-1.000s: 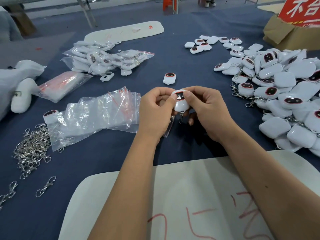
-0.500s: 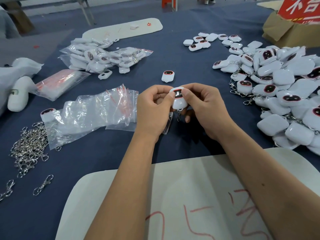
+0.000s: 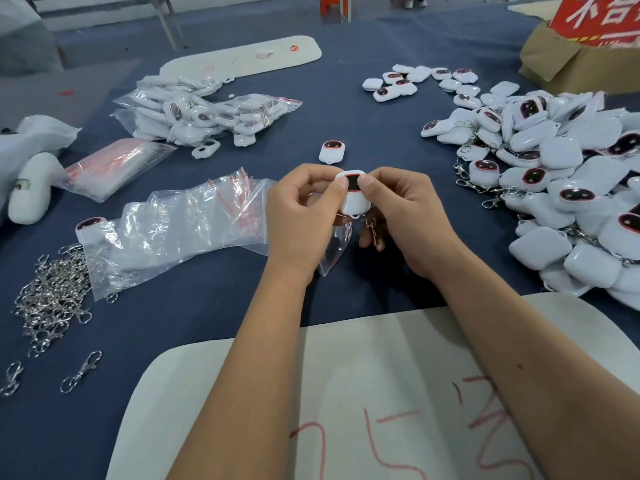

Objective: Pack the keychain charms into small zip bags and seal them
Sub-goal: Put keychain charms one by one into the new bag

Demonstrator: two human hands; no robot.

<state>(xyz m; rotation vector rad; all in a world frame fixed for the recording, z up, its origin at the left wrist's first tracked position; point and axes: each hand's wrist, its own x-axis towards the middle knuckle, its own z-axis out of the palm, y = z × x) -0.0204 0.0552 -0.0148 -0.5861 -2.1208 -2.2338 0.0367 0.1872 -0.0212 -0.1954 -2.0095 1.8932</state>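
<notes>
A white keychain charm (image 3: pixel 355 199) with a dark, red-rimmed face is held upright above the blue table. My left hand (image 3: pixel 301 216) and my right hand (image 3: pixel 405 216) both pinch it, thumbs on its face. A metal clasp (image 3: pixel 372 226) dangles under it. A small clear zip bag (image 3: pixel 332 251) hangs below my left hand, partly hidden by the fingers. A big heap of loose charms (image 3: pixel 561 174) lies at the right. Empty zip bags (image 3: pixel 180 223) with red seals lie at the left.
Bagged charms (image 3: pixel 204 116) are piled at the back left. One single charm (image 3: pixel 332 151) lies just beyond my hands. Metal clasps (image 3: pixel 52 296) are heaped at the near left. A white board (image 3: pixel 381 393) with red marks sits under my forearms. A cardboard box (image 3: pixel 571 64) stands back right.
My thumbs have shifted on the charm's face and the charm has turned slightly more upright. Both hands stay in about the same place over the table.
</notes>
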